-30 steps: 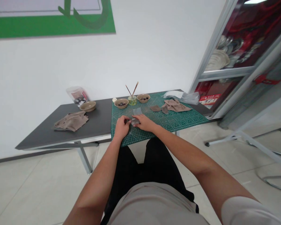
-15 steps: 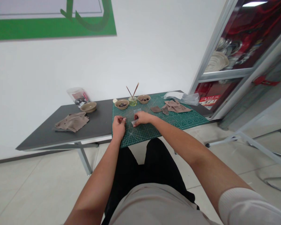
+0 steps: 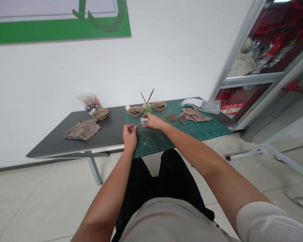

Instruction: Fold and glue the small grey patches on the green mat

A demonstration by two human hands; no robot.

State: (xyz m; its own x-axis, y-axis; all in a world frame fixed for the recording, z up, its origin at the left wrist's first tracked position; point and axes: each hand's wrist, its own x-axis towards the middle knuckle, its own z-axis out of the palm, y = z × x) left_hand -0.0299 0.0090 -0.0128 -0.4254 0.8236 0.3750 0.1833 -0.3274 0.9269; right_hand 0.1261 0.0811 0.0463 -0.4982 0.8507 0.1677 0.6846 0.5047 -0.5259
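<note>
My right hand [image 3: 153,121] is over the green cutting mat [image 3: 161,141], its fingers closed on a small pale, thin square piece [image 3: 144,121]. The exact kind of this piece is too small to tell. To its left, my left hand [image 3: 130,134] rests at the mat's left side with thumb and fingers pinched together. Whatever lies between those fingers, if anything, I cannot make out. Just beyond my hands stand a bowl of dark bits [image 3: 135,111], a jar holding two thin brushes or sticks [image 3: 146,108] and another bowl of dark bits [image 3: 159,106].
Brown cloth scraps [image 3: 172,117] and a crumpled cloth [image 3: 195,115] lie right, before a clear plastic bag [image 3: 207,105]. On the dark table [image 3: 113,129] at left are a folded brown cloth [image 3: 83,129], a bowl [image 3: 100,114] and a plastic container [image 3: 89,102]. A wall stands behind.
My right hand has moved farther from me across the mat with the pale piece, which now shows more of its flat face. My left hand keeps its pinch. The view has shifted slightly.
</note>
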